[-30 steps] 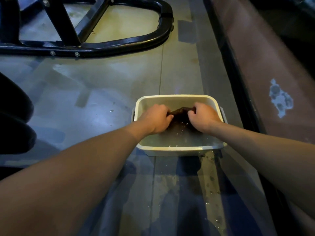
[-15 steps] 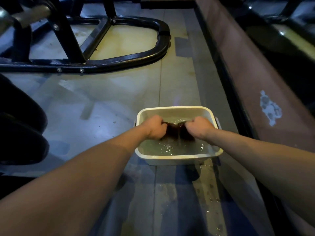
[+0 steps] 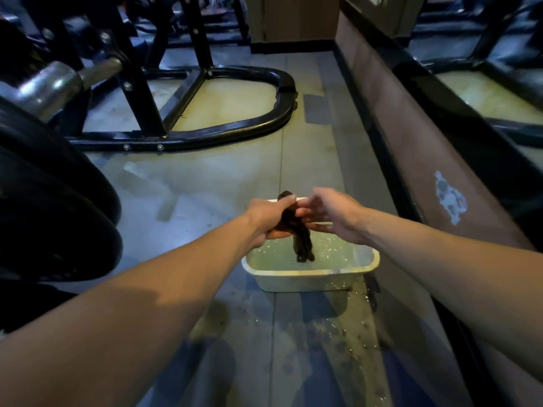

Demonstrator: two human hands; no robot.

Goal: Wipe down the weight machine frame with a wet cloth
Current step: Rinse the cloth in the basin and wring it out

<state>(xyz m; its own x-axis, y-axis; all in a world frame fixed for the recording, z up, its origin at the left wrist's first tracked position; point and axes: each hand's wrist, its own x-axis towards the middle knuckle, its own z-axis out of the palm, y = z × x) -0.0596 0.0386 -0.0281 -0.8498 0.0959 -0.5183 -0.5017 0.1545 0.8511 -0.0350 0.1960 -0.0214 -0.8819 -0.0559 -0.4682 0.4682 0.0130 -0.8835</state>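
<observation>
Head view: the left hand (image 3: 269,217) is clenched round the upper part of the dark wet cloth (image 3: 296,230), holding it above the pale basin (image 3: 308,277) that sits on the floor at about 6 o'clock from the weight machine frame (image 3: 223,124). The cloth hangs twisted, its long axis close to vertical, the lower tail dangling over the water, or perhaps just touching it. The right hand (image 3: 329,214) is blurred, fingers spread and loose beside the cloth at its 3 o'clock; it may brush the fabric, but no grip shows. Splashes mark the floor (image 3: 323,333) at 6 o'clock of the basin.

The step in hand looks like wringing, so wiping has probably not begun. The coming move turns on this: the frame's curved black base tube lies at 11 o'clock from the hands, well apart, running across the view roughly from 9 to 3. The left hand, already gripping the cloth, is on the nearer side.
</observation>
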